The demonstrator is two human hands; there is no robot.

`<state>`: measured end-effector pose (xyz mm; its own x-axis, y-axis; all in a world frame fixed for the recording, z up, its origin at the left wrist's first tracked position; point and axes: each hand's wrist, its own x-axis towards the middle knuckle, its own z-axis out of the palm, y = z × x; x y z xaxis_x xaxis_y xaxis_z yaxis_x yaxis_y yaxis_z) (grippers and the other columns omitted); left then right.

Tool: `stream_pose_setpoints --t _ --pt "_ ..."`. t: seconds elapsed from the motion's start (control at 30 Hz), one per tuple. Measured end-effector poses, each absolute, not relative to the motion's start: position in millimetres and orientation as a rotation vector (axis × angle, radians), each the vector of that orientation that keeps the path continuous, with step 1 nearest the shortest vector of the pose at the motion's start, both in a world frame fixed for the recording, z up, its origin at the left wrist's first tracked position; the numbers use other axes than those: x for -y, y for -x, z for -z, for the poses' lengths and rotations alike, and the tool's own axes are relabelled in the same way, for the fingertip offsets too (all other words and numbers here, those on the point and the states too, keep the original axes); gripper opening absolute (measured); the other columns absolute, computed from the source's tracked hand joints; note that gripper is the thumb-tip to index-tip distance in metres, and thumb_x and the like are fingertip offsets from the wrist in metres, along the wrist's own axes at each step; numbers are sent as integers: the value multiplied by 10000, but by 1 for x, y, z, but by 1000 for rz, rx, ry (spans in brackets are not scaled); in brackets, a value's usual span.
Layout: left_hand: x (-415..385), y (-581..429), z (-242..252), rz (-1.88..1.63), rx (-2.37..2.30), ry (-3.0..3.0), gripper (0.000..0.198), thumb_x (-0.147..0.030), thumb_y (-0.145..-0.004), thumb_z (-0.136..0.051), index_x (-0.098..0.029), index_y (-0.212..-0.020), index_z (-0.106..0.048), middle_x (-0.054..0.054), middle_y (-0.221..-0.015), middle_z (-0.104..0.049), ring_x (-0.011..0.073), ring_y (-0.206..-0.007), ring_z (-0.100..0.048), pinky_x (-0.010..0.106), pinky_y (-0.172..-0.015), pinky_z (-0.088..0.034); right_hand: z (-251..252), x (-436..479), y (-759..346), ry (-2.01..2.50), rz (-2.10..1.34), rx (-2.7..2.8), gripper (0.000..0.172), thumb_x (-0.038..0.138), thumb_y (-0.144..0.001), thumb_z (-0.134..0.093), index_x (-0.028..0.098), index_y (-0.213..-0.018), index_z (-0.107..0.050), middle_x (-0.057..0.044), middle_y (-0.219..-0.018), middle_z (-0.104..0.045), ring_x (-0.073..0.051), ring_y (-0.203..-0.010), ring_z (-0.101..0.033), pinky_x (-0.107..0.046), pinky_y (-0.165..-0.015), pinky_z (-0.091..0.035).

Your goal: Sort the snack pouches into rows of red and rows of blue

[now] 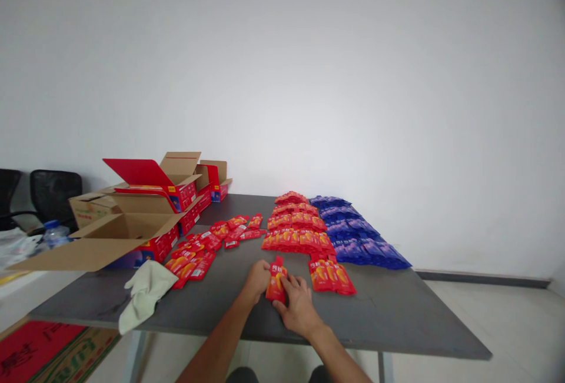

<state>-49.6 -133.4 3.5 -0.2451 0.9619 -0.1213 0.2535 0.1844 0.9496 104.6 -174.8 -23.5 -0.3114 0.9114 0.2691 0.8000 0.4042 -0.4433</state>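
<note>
A red pouch point(276, 280) with an orange fruit picture lies near the front of the grey table, between my two hands. At its left edge, my left hand point(257, 280) has its fingers curled in and grips the upper side. My right hand point(299, 305) holds the pouch's right side, thumb at the lower edge and fingers over the face. Just to the right, a short overlapping row of red pouches point(329, 275) lies flat. Behind it stand neat rows of more red pouches point(298, 239). Loose red pouches point(198, 253) are scattered to the left.
Rows of blue-purple pouches point(366, 247) lie along the right side of the table point(388, 312). Open red cartons point(163, 245) line the left, one flap jutting toward me. A pale cloth point(148, 292) hangs over the front left edge. A blue-capped bottle point(55, 235) and black chairs point(55, 195) stand beyond.
</note>
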Motion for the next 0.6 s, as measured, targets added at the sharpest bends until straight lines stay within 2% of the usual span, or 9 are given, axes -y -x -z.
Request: stream_pose_setpoints --t 0.13,0.23,0.33,0.43,0.53,0.6 --pt "132 40 -5 -1198 -1570 -1043 214 -235 -676 -724 -170 -794 -559 -24 -651 -596 115 -591 -581 201 -553 -438 24 168 -108 1444 -309 2136 634 375 -800 -610 198 -1393 -475 -90 -1341 -552 -280 -1198 -450 -346 -1014 -339" --pt "124 32 1 -1174 -1618 -1148 216 -241 -734 -678 -171 -911 -578 3 -752 -649 123 -665 -618 212 -605 -479 22 159 -115 1483 -254 2126 587 354 -809 -594 203 -1370 -508 -91 -1335 -559 -286 -1190 -458 -345 -1031 -314" --pt "115 19 11 -1088 -1595 -1359 211 -151 -783 -568 -151 -992 -599 47 -898 -699 137 -804 -656 223 -704 -508 17 151 -129 1594 -176 2135 579 355 -811 -586 218 -1368 -515 -92 -1373 -532 -314 -1248 -410 -372 -1050 -277" --pt "111 2 17 -1001 -1416 -1535 317 -64 -749 -513 -126 -1039 -624 66 -997 -714 149 -880 -660 238 -768 -513 11 148 -146 1653 -106 2179 580 346 -834 -555 231 -1397 -477 -83 -1420 -495 -326 -1328 -318 -413 -1063 -235" --pt "115 -13 17 -878 -1315 -1688 387 -68 -735 -511 -141 -1094 -635 62 -1032 -713 169 -875 -653 270 -801 -506 9 146 -162 1694 -81 2227 554 350 -845 -545 240 -1385 -483 -88 -1436 -479 -337 -1367 -255 -461 -1068 -200" --pt "119 -20 13 -798 -1349 -1792 405 -101 -742 -521 -159 -1127 -634 69 -1085 -698 194 -943 -635 298 -867 -483 10 145 -171 1699 -72 2250 537 358 -853 -542 248 -1377 -491 -96 -1432 -480 -344 -1380 -233 -486 -1072 -178"
